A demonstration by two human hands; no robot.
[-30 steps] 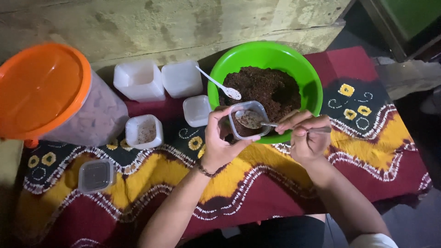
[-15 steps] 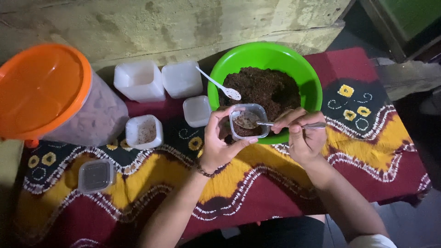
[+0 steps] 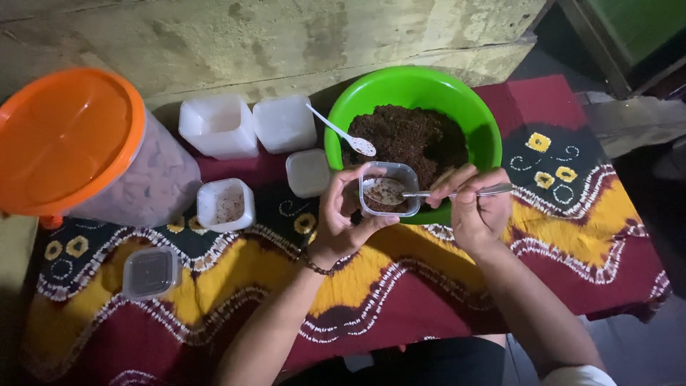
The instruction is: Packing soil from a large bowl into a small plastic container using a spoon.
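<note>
Patterned cloth in red, yellow and black covers the counter, set against a rough pale wall. Left hand holds a small clear tub just above the near rim of a green bowl; fingers wrapped round the tub's left side and underside. Right hand pinches the handle of a metal spoon, fingers closed tight on it. Spoon's head sits inside the tub, coated with brown crumbly stuff. Green bowl holds a heap of dark brown mix, with a white plastic spoon leaning on its left rim. Left of the bowl: three white square tubs, an open tub with reddish powder, a lidded clear tub, and a big jar with an orange lid.
</note>
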